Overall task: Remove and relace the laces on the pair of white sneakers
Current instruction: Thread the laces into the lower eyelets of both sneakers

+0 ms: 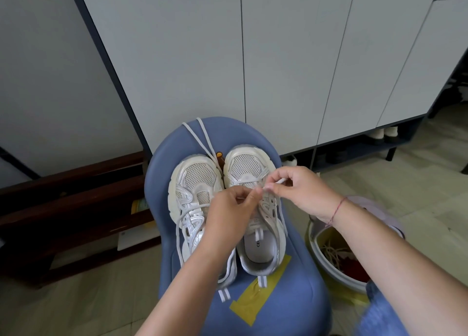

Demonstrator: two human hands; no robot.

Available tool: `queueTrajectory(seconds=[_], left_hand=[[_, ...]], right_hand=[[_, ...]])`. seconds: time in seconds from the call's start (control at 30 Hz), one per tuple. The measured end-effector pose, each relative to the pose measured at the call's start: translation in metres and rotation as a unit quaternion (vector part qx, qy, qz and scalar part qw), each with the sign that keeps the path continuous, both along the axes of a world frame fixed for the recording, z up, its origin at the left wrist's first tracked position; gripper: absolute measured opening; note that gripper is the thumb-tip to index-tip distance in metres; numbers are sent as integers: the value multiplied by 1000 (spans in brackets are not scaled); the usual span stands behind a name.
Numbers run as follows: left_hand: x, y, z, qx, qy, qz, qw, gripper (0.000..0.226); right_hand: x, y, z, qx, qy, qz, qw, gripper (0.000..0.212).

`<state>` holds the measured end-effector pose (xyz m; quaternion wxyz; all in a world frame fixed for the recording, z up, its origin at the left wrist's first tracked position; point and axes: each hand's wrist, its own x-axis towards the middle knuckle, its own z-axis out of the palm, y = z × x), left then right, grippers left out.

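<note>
Sneakers (196,173) on blue chair (291,310), bucket (327,263) beside.

Two sneakers sit side by side on a chair seat (162,183), toes away from the person: left sneaker (192,183), right sneaker (247,166), sides touching. A lace (202,138) runs from between the toes to the seat's far edge. Left hand (228,214) and right hand (301,191) meet above the right sneaker's eyelets, both pinching a lace tip (281,181). Tape (255,300) lies on the seat before the heels. Bin (329,267) right of chair, under right forearm. Cabinet (278,57) behind chair; wooden frame (76,196) to the left.
</note>
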<state>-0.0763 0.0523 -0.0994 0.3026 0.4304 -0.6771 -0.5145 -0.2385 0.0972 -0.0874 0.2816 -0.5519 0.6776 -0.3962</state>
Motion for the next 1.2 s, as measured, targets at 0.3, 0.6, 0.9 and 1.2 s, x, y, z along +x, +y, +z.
queueTrajectory(seconds=[0.3,0.6,0.9,1.2], left_hand=[[-4,5,9,213,116,-50,969,26],[-8,-5,-4,345,252,-4,904,17],[-10,-9,-11,361,253,-16,898,25],[-21,-11,-22,298,202,4,933,23]], right_hand=[[-7,-5,-12,12,161,-69,985,9],[-2,-9,-12,-9,165,-95,982,7],[3,-14,-23,-15,112,-96,989,11],[6,-16,-32,16,-167,-133,977,12]])
